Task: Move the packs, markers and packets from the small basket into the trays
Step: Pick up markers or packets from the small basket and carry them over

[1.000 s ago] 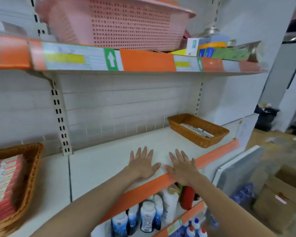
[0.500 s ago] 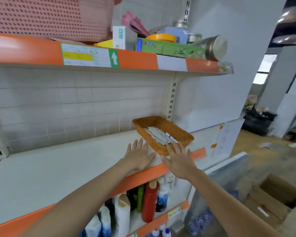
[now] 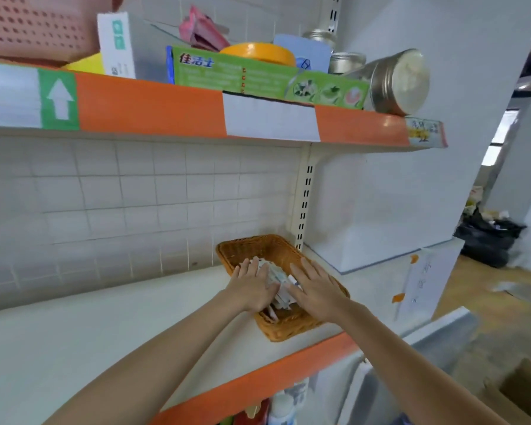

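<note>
White shelf (image 3: 74,342) under a wicker basket (image 3: 292,328); left hand (image 3: 253,286) and right hand (image 3: 318,291) flat-fingered over packets (image 3: 276,276).

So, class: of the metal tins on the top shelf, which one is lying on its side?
The large tin at the right end of the shelf; its round end faces outward. The smaller tins behind it stand upright.

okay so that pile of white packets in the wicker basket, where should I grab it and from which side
Judging by how it lies, take the pile of packets across its long sides, coming down from above through the open top of the basket. The left hand and right hand already flank it, fingers straight; the basket walls block any sideways approach.
</note>
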`<move>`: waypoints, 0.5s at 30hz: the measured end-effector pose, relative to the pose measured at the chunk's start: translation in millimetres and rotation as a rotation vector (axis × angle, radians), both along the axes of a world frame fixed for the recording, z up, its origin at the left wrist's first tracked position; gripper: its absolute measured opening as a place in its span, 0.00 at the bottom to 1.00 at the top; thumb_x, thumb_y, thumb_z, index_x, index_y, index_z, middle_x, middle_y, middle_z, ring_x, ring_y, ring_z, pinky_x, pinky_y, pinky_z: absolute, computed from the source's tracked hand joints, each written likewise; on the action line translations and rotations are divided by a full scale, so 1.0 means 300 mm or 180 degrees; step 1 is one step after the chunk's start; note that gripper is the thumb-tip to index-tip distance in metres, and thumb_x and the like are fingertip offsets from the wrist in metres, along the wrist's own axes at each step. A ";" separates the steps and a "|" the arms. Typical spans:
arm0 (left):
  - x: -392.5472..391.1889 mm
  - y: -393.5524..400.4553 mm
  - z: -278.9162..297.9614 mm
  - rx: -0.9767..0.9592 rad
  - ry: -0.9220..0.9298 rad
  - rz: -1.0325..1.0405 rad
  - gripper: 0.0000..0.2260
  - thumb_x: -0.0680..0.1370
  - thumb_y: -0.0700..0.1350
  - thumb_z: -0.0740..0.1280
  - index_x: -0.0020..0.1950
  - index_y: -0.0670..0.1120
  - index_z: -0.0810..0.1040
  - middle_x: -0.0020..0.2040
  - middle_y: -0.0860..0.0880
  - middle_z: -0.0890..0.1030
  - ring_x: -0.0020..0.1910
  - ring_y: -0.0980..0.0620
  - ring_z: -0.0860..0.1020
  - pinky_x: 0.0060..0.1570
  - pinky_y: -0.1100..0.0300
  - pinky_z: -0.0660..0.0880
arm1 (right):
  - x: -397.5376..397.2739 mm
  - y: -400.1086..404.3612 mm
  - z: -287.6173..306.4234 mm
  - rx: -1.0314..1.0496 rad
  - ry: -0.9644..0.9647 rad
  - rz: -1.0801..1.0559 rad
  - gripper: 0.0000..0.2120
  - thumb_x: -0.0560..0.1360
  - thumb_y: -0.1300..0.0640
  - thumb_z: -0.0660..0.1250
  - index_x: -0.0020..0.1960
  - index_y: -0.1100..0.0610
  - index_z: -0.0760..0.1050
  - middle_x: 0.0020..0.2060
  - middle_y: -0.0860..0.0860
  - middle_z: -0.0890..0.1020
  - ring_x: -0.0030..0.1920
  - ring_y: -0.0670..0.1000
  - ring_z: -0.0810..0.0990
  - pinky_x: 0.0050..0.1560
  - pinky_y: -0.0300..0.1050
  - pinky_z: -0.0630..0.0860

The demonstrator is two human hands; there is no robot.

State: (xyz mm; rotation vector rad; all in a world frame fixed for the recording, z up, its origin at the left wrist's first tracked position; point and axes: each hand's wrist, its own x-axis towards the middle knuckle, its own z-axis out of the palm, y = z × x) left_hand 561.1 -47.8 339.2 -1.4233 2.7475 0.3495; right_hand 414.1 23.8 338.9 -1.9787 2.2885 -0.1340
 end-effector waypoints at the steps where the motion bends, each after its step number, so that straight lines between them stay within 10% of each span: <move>1: -0.012 -0.018 -0.005 0.0000 -0.0055 0.0034 0.29 0.83 0.58 0.44 0.79 0.45 0.40 0.78 0.43 0.38 0.77 0.43 0.38 0.74 0.49 0.39 | -0.008 -0.024 -0.003 0.0005 -0.0021 0.0037 0.29 0.83 0.41 0.44 0.79 0.51 0.43 0.78 0.52 0.41 0.78 0.52 0.39 0.76 0.51 0.41; 6: -0.054 -0.064 -0.013 -0.0068 -0.0344 0.0203 0.32 0.83 0.59 0.45 0.78 0.40 0.38 0.78 0.42 0.37 0.77 0.44 0.39 0.75 0.51 0.39 | -0.047 -0.154 -0.043 0.0282 -0.0121 0.0313 0.35 0.78 0.33 0.33 0.79 0.51 0.43 0.78 0.52 0.40 0.77 0.52 0.36 0.77 0.53 0.41; 15: -0.138 -0.096 -0.013 -0.0003 -0.0640 0.0614 0.32 0.83 0.55 0.48 0.77 0.36 0.41 0.78 0.38 0.46 0.77 0.41 0.48 0.75 0.48 0.48 | -0.086 -0.287 -0.045 0.0391 -0.0283 0.0721 0.26 0.84 0.51 0.49 0.79 0.56 0.48 0.78 0.55 0.52 0.77 0.56 0.48 0.74 0.50 0.51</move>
